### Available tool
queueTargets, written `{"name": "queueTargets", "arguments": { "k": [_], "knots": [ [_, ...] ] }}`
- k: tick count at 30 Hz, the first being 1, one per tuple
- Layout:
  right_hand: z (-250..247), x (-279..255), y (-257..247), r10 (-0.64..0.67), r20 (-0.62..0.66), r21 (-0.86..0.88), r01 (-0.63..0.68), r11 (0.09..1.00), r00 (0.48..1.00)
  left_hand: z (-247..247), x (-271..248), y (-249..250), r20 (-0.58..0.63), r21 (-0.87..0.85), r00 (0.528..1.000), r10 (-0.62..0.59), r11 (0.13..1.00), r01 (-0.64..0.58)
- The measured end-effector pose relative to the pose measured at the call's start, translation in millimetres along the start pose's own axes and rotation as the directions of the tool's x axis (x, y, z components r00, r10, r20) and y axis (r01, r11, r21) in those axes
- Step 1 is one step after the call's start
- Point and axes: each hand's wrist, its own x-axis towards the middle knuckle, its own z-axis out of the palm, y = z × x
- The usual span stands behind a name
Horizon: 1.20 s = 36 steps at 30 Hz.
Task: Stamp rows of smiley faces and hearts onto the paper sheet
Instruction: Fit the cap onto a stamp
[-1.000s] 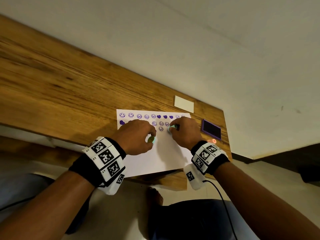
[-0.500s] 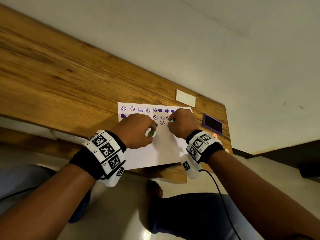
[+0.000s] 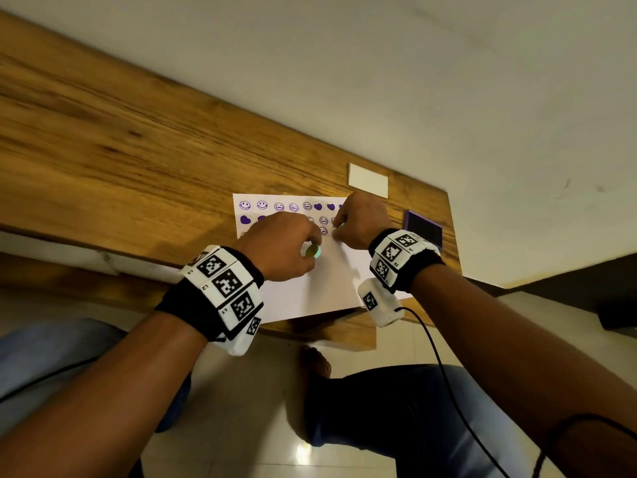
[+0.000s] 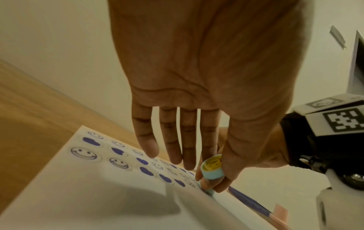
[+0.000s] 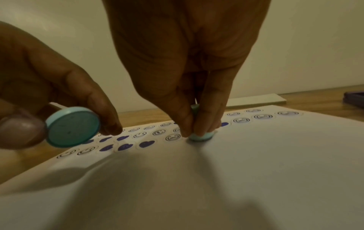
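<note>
A white paper sheet [image 3: 324, 288] lies on the wooden table [image 3: 120, 150] with rows of purple smiley faces [image 3: 245, 205] and hearts [image 3: 245, 219] along its far edge. My right hand [image 3: 339, 226] pinches a light blue stamp [image 5: 201, 137] between thumb and fingers, and its face is down on the sheet at the end of the third row. My left hand [image 3: 310, 248] hovers just left of it. Thumb and forefinger pinch a second stamp with a yellow top [image 4: 211, 168], held tilted above the paper with its round teal face [image 5: 72, 126] off the sheet.
A purple ink pad [image 3: 424, 229] sits on the table right of the sheet, near the table's right end. A small white card [image 3: 368, 180] lies beyond the sheet by the wall. The sheet's near part overhangs the table's front edge above my knees.
The head view has shifted a little. Both hands keep their places over the sheet, and the right hand's stamp stays pressed down.
</note>
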Motion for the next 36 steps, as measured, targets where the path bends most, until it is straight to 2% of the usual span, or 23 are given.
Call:
{"name": "queueTargets", "arguments": {
  "k": [6,8,10,11,14,18,24,27,29,32,34,36],
  "knots": [
    [0.3,1.1,-0.9,0.003,-0.020,0.032,-0.002,0.999,1.000,-0.7,1.9,2.1,0.052,0.072,0.998,-0.029,0.997,0.025],
    [-3.3,-3.3,7.4,0.039,-0.135,0.135,-0.020,0.991,0.990,3.2,3.1,0.0,0.082,0.114,0.996,-0.040,0.993,0.030],
    [-10.7,-12.3,18.5,0.126,-0.289,0.282,-0.042,0.959,0.949,5.4,4.1,-3.8,0.096,0.143,0.994,-0.045,0.989,0.031],
    [-14.1,-18.8,24.8,0.177,-0.323,0.351,-0.057,0.935,0.930,5.0,5.0,-5.8,0.098,0.152,0.994,-0.049,0.988,0.034],
    [-14.0,-41.9,44.8,0.281,-0.295,0.508,-0.099,0.856,0.913,4.2,8.9,-10.9,0.094,0.154,0.994,-0.060,0.987,0.045],
    [3.8,-65.2,53.7,0.301,-0.234,0.652,-0.080,0.754,0.925,-1.0,14.5,-19.7,0.058,0.123,0.994,-0.092,0.989,0.085],
    [32.2,-85.5,48.1,0.349,-0.172,0.856,-0.035,0.516,0.921,-5.2,19.6,-29.7,-0.067,0.041,0.993,-0.095,0.994,0.098],
    [34.1,-80.3,39.8,0.324,-0.161,0.900,0.003,0.436,0.932,0.2,21.7,-25.4,-0.153,-0.020,0.987,-0.049,0.999,0.047],
    [33.9,-75.8,35.7,0.309,-0.145,0.929,0.022,0.369,0.940,5.3,23.2,-17.8,-0.205,-0.129,0.978,-0.036,0.992,0.009],
    [33.0,-72.4,36.3,0.270,-0.074,0.975,0.012,0.224,0.960,14.9,25.6,0.1,-0.222,-0.387,0.970,-0.101,0.922,0.007],
    [30.9,-72.9,38.1,0.251,-0.023,0.996,0.000,0.089,0.968,22.6,27.5,9.4,-0.203,-0.490,0.970,-0.136,0.872,0.019],
    [29.3,-74.0,40.3,0.237,0.007,1.000,-0.006,-0.007,0.972,29.3,27.7,14.5,-0.188,-0.568,0.968,-0.166,0.823,0.031]
  ]
}}
